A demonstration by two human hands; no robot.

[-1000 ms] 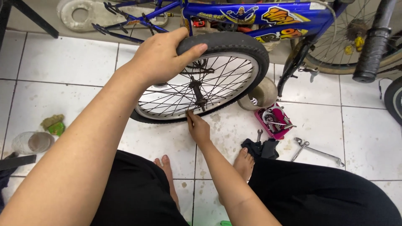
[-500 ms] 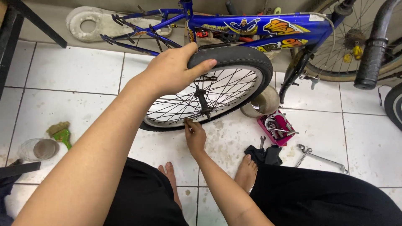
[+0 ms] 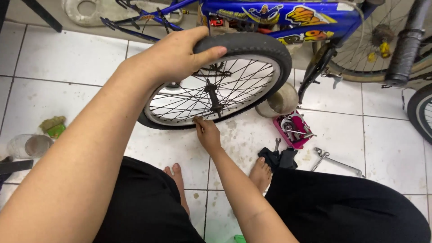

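Two hands on black-tyred spoked bike wheel (image 3: 234,85), upright, axle twd camera: left hand (image 3: 177,56) clamped over tyre top, right hand (image 3: 208,132) pinching spoke at bottom.

The bicycle wheel (image 3: 216,87) stands tilted on the tiled floor (image 3: 58,58), at twelve o'clock from the seated person. The left hand (image 3: 177,56) lies over the tyre's top, at eleven o'clock; the right hand (image 3: 208,134) sits at the wheel's lower rim, at six o'clock from the hub. Behind the wheel lies a bicycle frame (image 3: 279,15). At three o'clock from the wheel stands a round tin (image 3: 280,102), then a small tray of parts (image 3: 294,130). A wrench (image 3: 335,162) lies at four o'clock, a rag (image 3: 279,157) beside the right foot (image 3: 261,173). A jar (image 3: 27,146) lies far out at nine o'clock.
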